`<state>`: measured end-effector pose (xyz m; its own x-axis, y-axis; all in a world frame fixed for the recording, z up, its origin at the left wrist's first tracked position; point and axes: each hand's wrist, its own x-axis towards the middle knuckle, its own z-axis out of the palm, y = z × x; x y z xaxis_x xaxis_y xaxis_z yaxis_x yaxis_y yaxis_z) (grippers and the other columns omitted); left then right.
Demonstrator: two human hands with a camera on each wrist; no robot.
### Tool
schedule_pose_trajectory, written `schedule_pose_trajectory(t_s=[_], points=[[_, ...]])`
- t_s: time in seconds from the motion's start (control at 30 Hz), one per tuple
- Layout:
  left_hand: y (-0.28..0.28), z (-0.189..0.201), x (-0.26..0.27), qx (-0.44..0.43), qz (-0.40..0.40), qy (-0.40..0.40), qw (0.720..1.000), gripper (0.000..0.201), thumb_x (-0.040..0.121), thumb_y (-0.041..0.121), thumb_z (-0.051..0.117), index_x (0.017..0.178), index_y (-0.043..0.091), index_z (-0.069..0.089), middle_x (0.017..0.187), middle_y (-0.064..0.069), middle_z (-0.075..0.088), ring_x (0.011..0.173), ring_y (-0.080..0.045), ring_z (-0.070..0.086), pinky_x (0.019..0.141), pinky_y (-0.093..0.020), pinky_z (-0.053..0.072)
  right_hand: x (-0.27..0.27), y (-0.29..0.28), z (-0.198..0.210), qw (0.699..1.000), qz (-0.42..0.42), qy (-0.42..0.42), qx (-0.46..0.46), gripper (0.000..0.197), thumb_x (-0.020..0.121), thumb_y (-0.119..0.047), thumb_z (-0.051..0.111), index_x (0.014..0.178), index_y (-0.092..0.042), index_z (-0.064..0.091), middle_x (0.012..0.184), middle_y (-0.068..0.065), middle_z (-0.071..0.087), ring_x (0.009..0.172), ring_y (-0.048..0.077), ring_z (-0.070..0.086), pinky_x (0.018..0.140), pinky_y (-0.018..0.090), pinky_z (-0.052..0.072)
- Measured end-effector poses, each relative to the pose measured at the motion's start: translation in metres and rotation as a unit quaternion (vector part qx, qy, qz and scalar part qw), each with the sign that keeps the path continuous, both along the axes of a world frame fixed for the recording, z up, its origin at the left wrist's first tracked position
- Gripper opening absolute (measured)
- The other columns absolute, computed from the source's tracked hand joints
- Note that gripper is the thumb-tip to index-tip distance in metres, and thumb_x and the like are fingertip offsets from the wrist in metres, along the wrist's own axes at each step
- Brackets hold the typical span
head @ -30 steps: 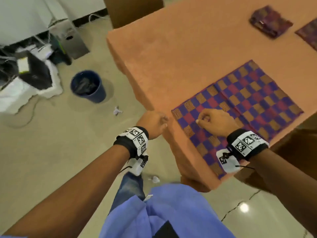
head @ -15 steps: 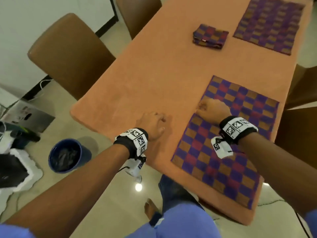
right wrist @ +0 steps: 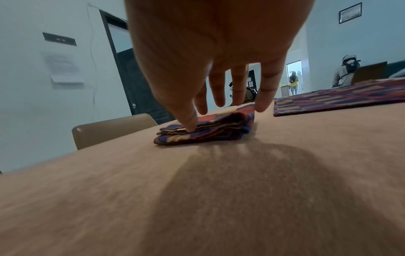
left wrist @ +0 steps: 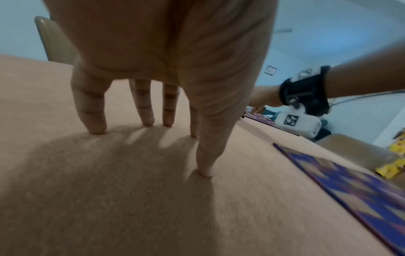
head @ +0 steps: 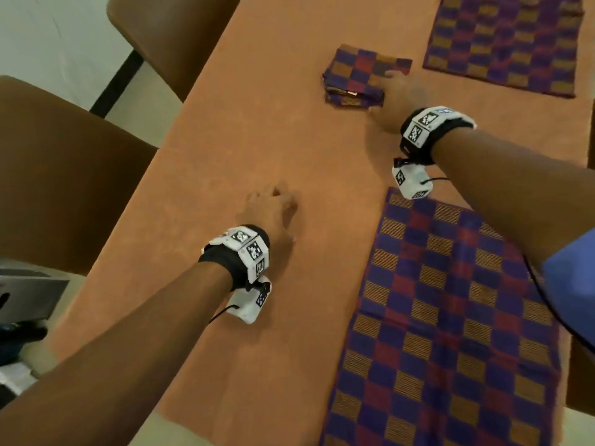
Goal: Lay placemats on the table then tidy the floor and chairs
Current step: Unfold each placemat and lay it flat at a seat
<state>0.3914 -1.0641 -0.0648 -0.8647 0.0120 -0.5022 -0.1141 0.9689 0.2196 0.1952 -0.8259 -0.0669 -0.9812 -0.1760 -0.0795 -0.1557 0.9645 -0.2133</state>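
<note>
A folded checked placemat lies on the orange table ahead of me. My right hand reaches over it with the fingers straight above its top. The thumb tip touches its near edge. My left hand holds nothing and rests its straight fingertips on the bare table. One placemat lies flat near me on the right. Another placemat lies flat at the far right.
Two brown chairs stand along the table's left side, and another chair shows at the right edge. A grey box sits on the floor at the left. People stand far off in the room.
My right hand left the near placemat and moved forward to the folded one. My left hand slid further onto the table, and the view swung from the floor up along the table.
</note>
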Motion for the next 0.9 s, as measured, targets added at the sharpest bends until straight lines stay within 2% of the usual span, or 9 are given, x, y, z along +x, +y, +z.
schedule_pose_trajectory(t_s=[0.17, 0.27, 0.33, 0.47, 0.63, 0.7, 0.77, 0.83, 0.9], points=[[0.001, -0.006, 0.0, -0.005, -0.005, 0.0, 1.0, 0.065, 0.067, 0.038, 0.082, 0.124, 0.035, 0.052, 0.137, 0.004, 0.04, 0.125, -0.031, 0.035, 0.097, -0.053, 0.044, -0.025, 0.009, -0.018, 1.0, 0.014, -0.001, 0.016, 0.029, 0.084, -0.021, 0.053, 0.107, -0.011, 0.067, 0.108, 0.022, 0.066, 0.099, 0.043, 0.061, 0.087, 0.046, 0.051], [0.0, -0.005, -0.002, 0.0, -0.01, 0.001, 1.0, 0.068, 0.067, 0.037, 0.081, 0.127, 0.036, 0.05, 0.137, 0.004, 0.042, 0.125, -0.03, 0.035, 0.098, -0.051, 0.043, -0.026, 0.013, -0.011, 0.999, -0.012, -0.012, -0.029, 0.037, 0.085, -0.03, 0.055, 0.115, -0.014, 0.068, 0.112, 0.016, 0.068, 0.103, 0.038, 0.062, 0.089, 0.038, 0.048], [0.0, -0.004, -0.002, 0.001, -0.011, 0.0, 1.0, 0.069, 0.067, 0.037, 0.082, 0.128, 0.035, 0.05, 0.137, 0.003, 0.041, 0.125, -0.03, 0.035, 0.099, -0.049, 0.043, -0.023, 0.016, 0.001, 0.999, -0.012, -0.018, -0.04, 0.033, 0.089, -0.03, 0.06, 0.118, -0.018, 0.069, 0.114, 0.012, 0.069, 0.103, 0.033, 0.063, 0.084, 0.034, 0.046], [0.0, -0.001, -0.002, 0.008, -0.019, 0.011, 1.0, 0.069, 0.068, 0.034, 0.082, 0.129, 0.032, 0.051, 0.138, 0.001, 0.041, 0.125, -0.031, 0.035, 0.099, -0.042, 0.039, -0.021, 0.023, 0.016, 0.999, 0.008, -0.022, -0.049, 0.028, 0.091, -0.025, 0.063, 0.117, -0.018, 0.071, 0.11, 0.011, 0.072, 0.099, 0.03, 0.064, 0.088, 0.042, 0.053], [-0.002, 0.0, -0.003, 0.015, -0.029, 0.015, 0.999, 0.068, 0.066, 0.033, 0.084, 0.127, 0.028, 0.053, 0.13, -0.001, 0.045, 0.121, -0.032, 0.038, 0.096, -0.041, 0.039, -0.012, 0.012, 0.026, 0.996, -0.038, 0.04, -0.072, 0.029, 0.09, -0.016, 0.053, 0.109, -0.012, 0.073, 0.111, 0.014, 0.072, 0.103, 0.034, 0.065, 0.096, 0.041, 0.05], [-0.003, 0.0, -0.002, 0.016, -0.03, 0.02, 0.999, 0.068, 0.067, 0.034, 0.083, 0.128, 0.027, 0.053, 0.13, -0.001, 0.046, 0.121, -0.033, 0.039, 0.097, -0.042, 0.04, -0.005, 0.004, 0.031, 0.997, -0.034, 0.039, -0.049, 0.029, 0.087, -0.013, 0.052, 0.105, -0.009, 0.074, 0.107, 0.018, 0.072, 0.099, 0.039, 0.065, 0.093, 0.044, 0.052], [-0.003, 0.0, 0.001, 0.017, -0.037, 0.025, 0.999, 0.069, 0.069, 0.034, 0.082, 0.131, 0.027, 0.052, 0.131, -0.001, 0.046, 0.121, -0.033, 0.039, 0.096, -0.041, 0.04, 0.002, -0.001, 0.032, 0.998, -0.04, 0.03, -0.038, 0.026, 0.081, -0.011, 0.056, 0.098, -0.007, 0.075, 0.1, 0.017, 0.073, 0.093, 0.038, 0.066, 0.087, 0.044, 0.055], [-0.004, 0.0, 0.003, 0.017, -0.045, 0.029, 0.998, 0.069, 0.072, 0.035, 0.08, 0.133, 0.028, 0.05, 0.132, -0.001, 0.046, 0.121, -0.033, 0.039, 0.096, -0.041, 0.04, 0.005, -0.001, 0.032, 0.996, -0.06, 0.025, -0.053, 0.029, 0.076, -0.009, 0.06, 0.101, -0.008, 0.075, 0.103, 0.015, 0.073, 0.095, 0.034, 0.066, 0.088, 0.042, 0.055], [-0.007, 0.0, 0.005, 0.017, -0.05, 0.032, 0.998, 0.067, 0.074, 0.036, 0.078, 0.134, 0.028, 0.049, 0.134, -0.001, 0.046, 0.122, -0.032, 0.039, 0.096, -0.041, 0.041, 0.004, -0.002, 0.032, 0.997, -0.062, 0.027, -0.045, 0.035, 0.077, -0.007, 0.062, 0.111, -0.01, 0.072, 0.115, 0.013, 0.07, 0.105, 0.033, 0.064, 0.094, 0.04, 0.052]])
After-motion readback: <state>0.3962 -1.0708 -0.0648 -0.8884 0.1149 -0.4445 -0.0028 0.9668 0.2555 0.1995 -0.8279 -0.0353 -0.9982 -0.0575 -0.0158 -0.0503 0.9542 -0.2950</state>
